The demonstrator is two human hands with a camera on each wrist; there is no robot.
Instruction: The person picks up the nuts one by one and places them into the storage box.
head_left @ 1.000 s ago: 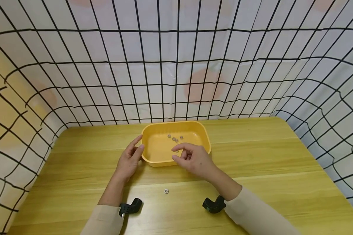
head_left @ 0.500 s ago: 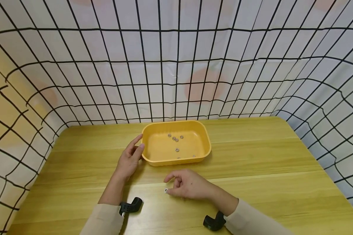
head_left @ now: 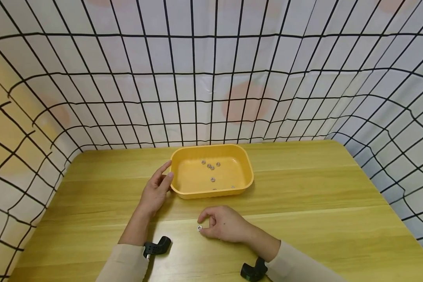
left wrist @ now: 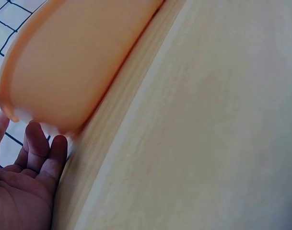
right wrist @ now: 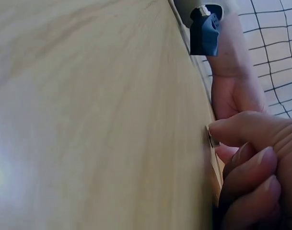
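Note:
A yellow plastic tray (head_left: 197, 195) lies at the back of the table with several small metal nuts (head_left: 212, 179) inside. My left hand (head_left: 155, 194) holds the tray's left end, thumb and index finger at the rim; in the left wrist view its other fingers (left wrist: 38, 146) curl close under that end. In front of the tray, a single nut (head_left: 199, 228) is at the tabletop between the thumb and index finger of my right hand (head_left: 223, 224), which pinch it. In the right wrist view the thumb (right wrist: 232, 128) hides most of that nut.
The wooden tabletop (head_left: 320, 203) stretches out on both sides of the tray. Black wire mesh (head_left: 211, 98) backed by pale sheeting stands behind it and along both sides. Black camera mounts (head_left: 158, 246) sit on both wrists.
My right hand has come from over the tray's front right down toward me to the lone nut, and its fingertips have closed in on it. The left hand stays at the tray.

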